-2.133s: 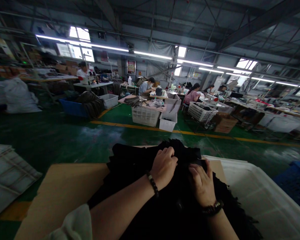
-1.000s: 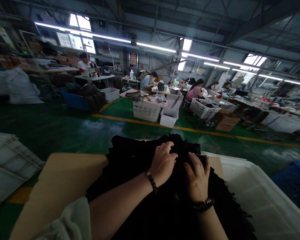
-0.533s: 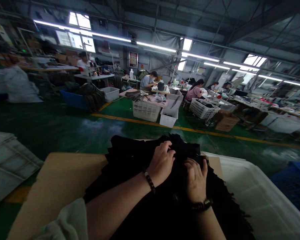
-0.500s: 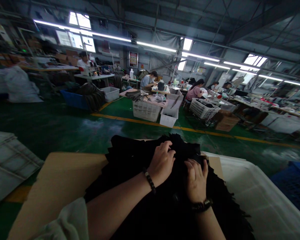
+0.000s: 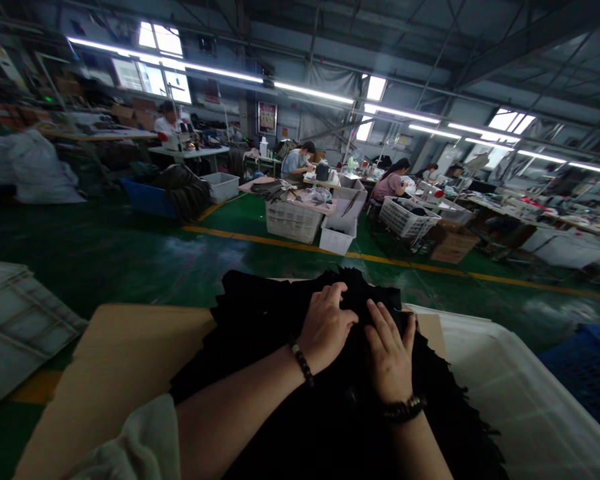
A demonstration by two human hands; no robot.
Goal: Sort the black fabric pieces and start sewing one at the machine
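A heap of black fabric pieces (image 5: 260, 320) lies on a brown cardboard sheet (image 5: 125, 353) right in front of me. My left hand (image 5: 326, 325) rests on top of the heap with its fingers curled into the cloth, pinching a piece near the far edge. My right hand (image 5: 389, 352) lies beside it on the same heap, fingers stretched forward and pressed on the fabric. Both wrists carry bead bracelets. What lies under the palms is hidden.
A white plastic crate (image 5: 510, 393) stands at my right, a blue crate (image 5: 585, 367) beyond it. Flattened white crates (image 5: 15, 327) lie at the left. Across the green floor with its yellow line (image 5: 430, 270), people sit at tables among white baskets (image 5: 294, 223).
My right hand's fingers have stretched out flatter over the fabric and shifted slightly left toward the left hand. The left hand keeps kneading the same spot.
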